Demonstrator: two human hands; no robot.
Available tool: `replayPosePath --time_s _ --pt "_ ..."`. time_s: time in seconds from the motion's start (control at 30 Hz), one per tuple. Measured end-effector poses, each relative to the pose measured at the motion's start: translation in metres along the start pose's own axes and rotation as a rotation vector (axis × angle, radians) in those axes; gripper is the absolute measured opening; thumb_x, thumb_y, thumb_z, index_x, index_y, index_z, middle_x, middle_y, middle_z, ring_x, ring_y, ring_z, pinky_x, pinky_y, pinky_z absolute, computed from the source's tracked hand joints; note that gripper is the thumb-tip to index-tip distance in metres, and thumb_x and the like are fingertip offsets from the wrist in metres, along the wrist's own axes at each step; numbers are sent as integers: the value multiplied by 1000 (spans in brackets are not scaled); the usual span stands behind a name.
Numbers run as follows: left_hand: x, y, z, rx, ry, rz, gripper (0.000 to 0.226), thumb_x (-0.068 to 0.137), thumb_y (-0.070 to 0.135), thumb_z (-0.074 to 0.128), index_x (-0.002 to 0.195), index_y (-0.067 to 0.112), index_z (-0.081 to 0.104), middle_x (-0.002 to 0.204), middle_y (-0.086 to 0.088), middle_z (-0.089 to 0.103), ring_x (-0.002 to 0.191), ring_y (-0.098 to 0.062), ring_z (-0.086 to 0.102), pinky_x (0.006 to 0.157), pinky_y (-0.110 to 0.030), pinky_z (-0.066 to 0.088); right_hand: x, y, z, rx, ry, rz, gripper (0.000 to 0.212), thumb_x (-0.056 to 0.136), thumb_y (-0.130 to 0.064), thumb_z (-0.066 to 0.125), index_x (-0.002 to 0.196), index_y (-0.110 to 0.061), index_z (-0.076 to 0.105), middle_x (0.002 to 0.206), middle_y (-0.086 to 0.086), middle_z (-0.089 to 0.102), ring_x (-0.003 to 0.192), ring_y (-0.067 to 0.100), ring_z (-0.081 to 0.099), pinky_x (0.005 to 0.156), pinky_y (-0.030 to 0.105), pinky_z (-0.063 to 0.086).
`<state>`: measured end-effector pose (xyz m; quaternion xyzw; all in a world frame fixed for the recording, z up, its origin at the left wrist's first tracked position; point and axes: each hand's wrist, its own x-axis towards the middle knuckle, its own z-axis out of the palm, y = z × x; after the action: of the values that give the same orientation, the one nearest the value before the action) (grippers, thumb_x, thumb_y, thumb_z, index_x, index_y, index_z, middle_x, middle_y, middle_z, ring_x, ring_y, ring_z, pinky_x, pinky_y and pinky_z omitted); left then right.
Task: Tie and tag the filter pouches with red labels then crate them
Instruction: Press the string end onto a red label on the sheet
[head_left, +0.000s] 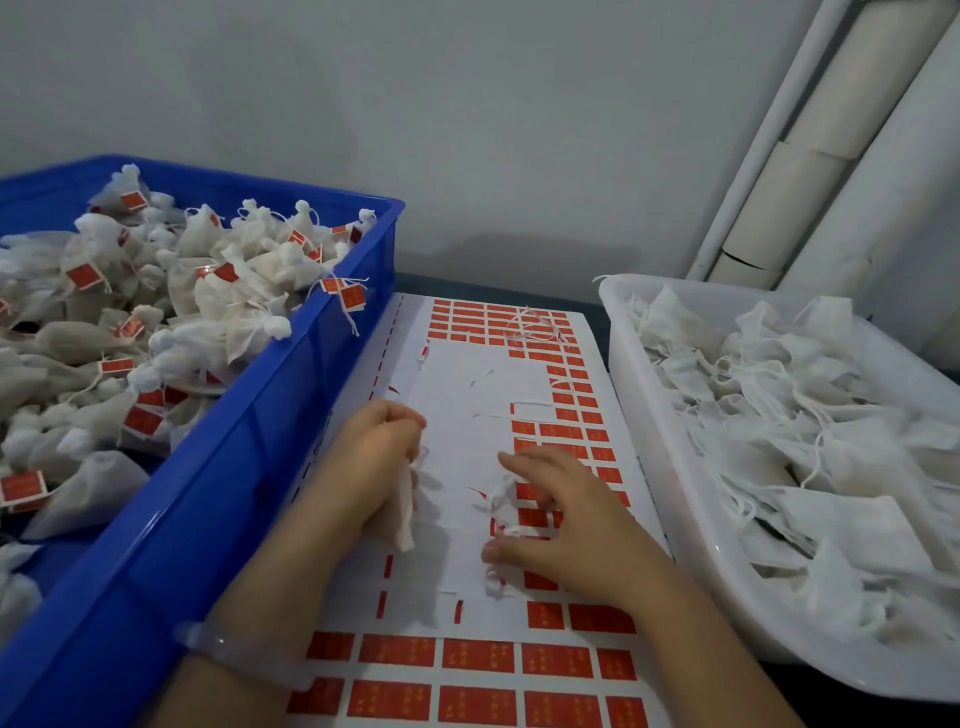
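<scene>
A white sheet of red labels (478, 660) lies on the table between two containers, with many labels peeled away from its middle. My left hand (371, 462) grips a white filter pouch (404, 512) upright on the sheet. My right hand (566, 514) rests on the sheet beside it, fingers spread over the red labels and a white string (498, 493). On the left, the blue crate (249, 457) holds several tied pouches with red tags (218, 291).
A white tray (670, 431) on the right is piled with untied white pouches (810, 415). Loose string lies on the sheet's far end (535, 327). A grey wall and white pipes (810, 135) stand behind the table. A clear bangle (244, 654) circles my left wrist.
</scene>
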<state>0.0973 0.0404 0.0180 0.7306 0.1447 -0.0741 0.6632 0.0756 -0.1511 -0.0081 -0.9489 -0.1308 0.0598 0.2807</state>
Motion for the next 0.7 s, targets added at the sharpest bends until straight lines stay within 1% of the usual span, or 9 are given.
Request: replayPosePath --time_s 0.07,0.13,0.23,0.27,0.33,0.4,0.5,0.6,0.7 --pt "2 -4 3 166 -62 -36 19 87 3 44 98 12 57 88 -14 55 73 -28 54 62 -37 49 10 -2 -2 4 -24 -40 62 75 -55 66 131 -47 41 138 -24 39 117 -2 43 96 24 41" --pt "3 -9 6 304 -72 -16 17 86 7 45 95 16 56 91 -12 57 82 -28 55 73 -40 50 17 0 -2 15 -32 -67 37 84 -40 63 120 -38 57 120 -20 56 98 -4 52 81 10 42" --pt "5 -16 6 384 -59 46 15 88 13 45 88 24 55 89 1 57 83 -17 55 66 -29 46 16 7 -2 214 72 -6 13 87 -31 61 92 -42 65 93 -30 59 82 -8 59 63 3 44" --pt "6 -17 6 399 -74 61 16 89 16 45 89 28 56 89 7 56 84 -13 53 64 -27 44 15 9 -2 328 119 18 13 86 -31 62 85 -44 64 89 -31 61 81 -9 61 62 3 46" --pt "10 -21 6 450 -132 88 17 92 22 46 96 34 57 93 17 52 90 -8 50 70 -24 44 14 12 -2 508 233 73 11 84 -33 64 83 -44 65 88 -27 65 81 -8 63 65 9 51" --pt "12 -24 8 476 -160 108 20 94 25 46 103 37 59 98 20 49 98 -7 48 77 -24 43 14 16 -1 640 314 149 9 84 -34 63 89 -39 67 90 -22 68 81 0 67 72 18 55" --pt "13 -26 10 471 -151 115 22 94 24 48 101 35 65 93 23 48 97 -6 46 77 -22 39 13 19 -1 764 346 209 14 85 -33 62 97 -33 69 85 -15 72 76 11 70 71 30 59" --pt "14 -26 10 470 -127 108 21 93 23 49 96 33 67 95 19 52 91 -5 48 62 -16 38 13 20 -1 775 360 224 12 86 -32 61 94 -34 69 85 -16 71 76 12 70 70 31 59" --pt "13 -25 10 473 -122 110 22 93 22 48 100 30 67 99 15 55 92 -6 49 60 -16 38 10 17 -3 788 423 201 17 85 -38 58 98 -31 67 76 -13 71 68 8 68 61 21 56"
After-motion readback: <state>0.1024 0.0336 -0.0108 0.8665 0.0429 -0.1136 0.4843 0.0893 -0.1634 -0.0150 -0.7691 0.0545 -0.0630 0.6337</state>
